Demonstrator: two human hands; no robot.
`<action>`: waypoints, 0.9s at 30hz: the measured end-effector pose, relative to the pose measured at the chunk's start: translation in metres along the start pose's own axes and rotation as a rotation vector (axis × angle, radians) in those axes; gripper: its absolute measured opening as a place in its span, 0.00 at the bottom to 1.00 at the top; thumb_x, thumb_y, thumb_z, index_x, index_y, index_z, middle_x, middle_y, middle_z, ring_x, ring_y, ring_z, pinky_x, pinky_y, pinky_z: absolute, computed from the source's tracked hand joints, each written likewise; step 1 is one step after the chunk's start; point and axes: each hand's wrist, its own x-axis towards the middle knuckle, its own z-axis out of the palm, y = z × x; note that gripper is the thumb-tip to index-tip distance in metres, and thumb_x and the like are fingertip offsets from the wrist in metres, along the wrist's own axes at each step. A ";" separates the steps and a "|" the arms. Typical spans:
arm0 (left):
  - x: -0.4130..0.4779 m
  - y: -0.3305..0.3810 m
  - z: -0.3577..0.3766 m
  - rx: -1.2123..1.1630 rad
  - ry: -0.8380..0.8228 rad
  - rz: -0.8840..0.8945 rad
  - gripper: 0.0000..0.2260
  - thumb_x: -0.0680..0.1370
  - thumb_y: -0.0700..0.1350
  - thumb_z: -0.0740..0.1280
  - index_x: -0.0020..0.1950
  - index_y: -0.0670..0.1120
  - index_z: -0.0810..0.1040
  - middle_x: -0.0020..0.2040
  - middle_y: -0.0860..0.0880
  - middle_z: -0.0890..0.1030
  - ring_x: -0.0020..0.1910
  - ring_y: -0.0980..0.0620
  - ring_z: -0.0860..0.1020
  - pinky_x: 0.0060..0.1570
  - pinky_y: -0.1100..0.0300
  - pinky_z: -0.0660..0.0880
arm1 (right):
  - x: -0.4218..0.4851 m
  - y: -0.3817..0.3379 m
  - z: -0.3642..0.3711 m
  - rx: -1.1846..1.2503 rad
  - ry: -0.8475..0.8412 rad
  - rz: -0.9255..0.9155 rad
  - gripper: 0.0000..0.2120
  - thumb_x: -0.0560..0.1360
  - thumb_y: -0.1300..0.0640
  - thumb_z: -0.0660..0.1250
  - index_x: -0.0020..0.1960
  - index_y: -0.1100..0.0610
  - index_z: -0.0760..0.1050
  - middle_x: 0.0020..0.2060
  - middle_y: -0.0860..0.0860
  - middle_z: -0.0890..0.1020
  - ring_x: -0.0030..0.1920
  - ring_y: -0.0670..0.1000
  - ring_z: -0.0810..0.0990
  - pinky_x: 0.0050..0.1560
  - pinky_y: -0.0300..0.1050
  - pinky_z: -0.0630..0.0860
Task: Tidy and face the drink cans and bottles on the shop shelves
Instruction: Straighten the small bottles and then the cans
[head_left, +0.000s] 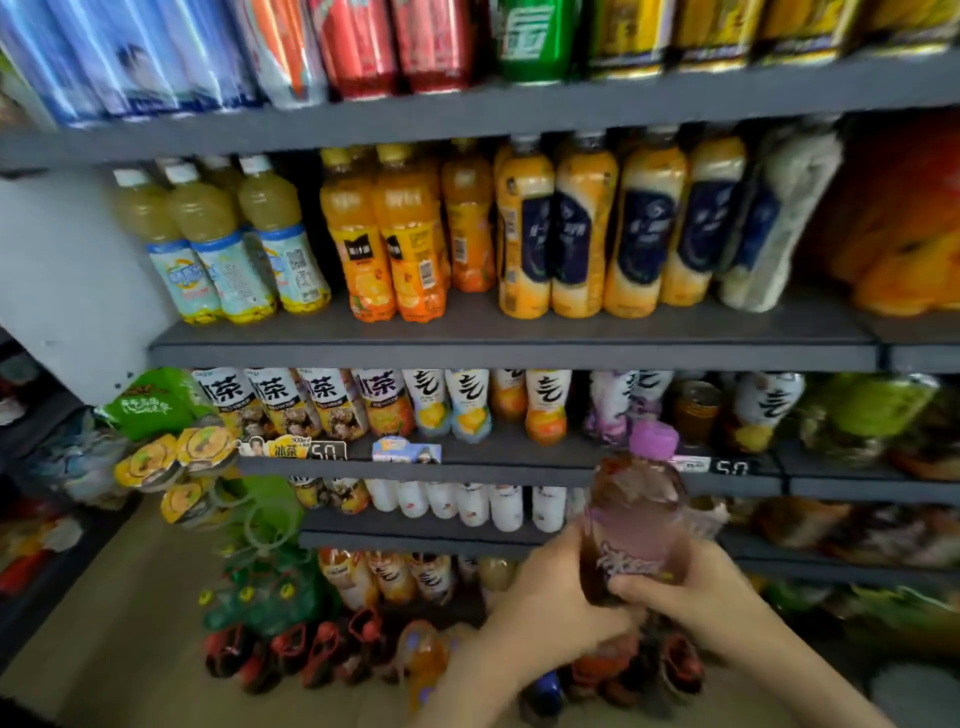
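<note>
Shelves (519, 356) behind, left hand (550, 608) and right hand (711, 597) clasp the purple-capped bottle (639, 509) low down.

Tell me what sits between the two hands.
A purple-capped bottle sits between the left hand and the right hand. Both hands grip its lower part, as the head view shows.

The cans (358, 47) on the top shelf (519, 111) are cut off by the upper edge and smeared by motion blur. The left hand (550, 603) and right hand (701, 597) hide the lower part of the purple-capped bottle (636, 514), whose label is too blurred to read. The orange packs (904, 223) at the right edge are an unidentifiable blur.
</note>
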 end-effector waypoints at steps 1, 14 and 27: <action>0.003 0.015 0.012 0.033 -0.034 0.008 0.22 0.68 0.51 0.74 0.57 0.64 0.69 0.56 0.59 0.79 0.56 0.61 0.76 0.52 0.67 0.72 | -0.013 0.000 -0.016 -0.034 0.039 -0.010 0.18 0.62 0.63 0.79 0.46 0.49 0.76 0.33 0.35 0.82 0.38 0.30 0.79 0.37 0.24 0.71; 0.069 0.183 0.212 0.272 -0.145 0.274 0.20 0.76 0.54 0.67 0.67 0.56 0.70 0.60 0.54 0.78 0.59 0.56 0.76 0.58 0.55 0.75 | -0.149 0.058 -0.257 0.047 0.527 -0.038 0.18 0.62 0.54 0.79 0.48 0.45 0.78 0.40 0.35 0.84 0.43 0.37 0.82 0.44 0.38 0.78; 0.185 0.275 0.387 0.326 -0.136 0.447 0.17 0.78 0.52 0.64 0.67 0.56 0.69 0.58 0.59 0.76 0.54 0.61 0.76 0.54 0.60 0.75 | -0.178 0.141 -0.471 0.151 0.833 0.006 0.17 0.62 0.58 0.80 0.46 0.46 0.79 0.39 0.39 0.85 0.43 0.39 0.82 0.51 0.46 0.78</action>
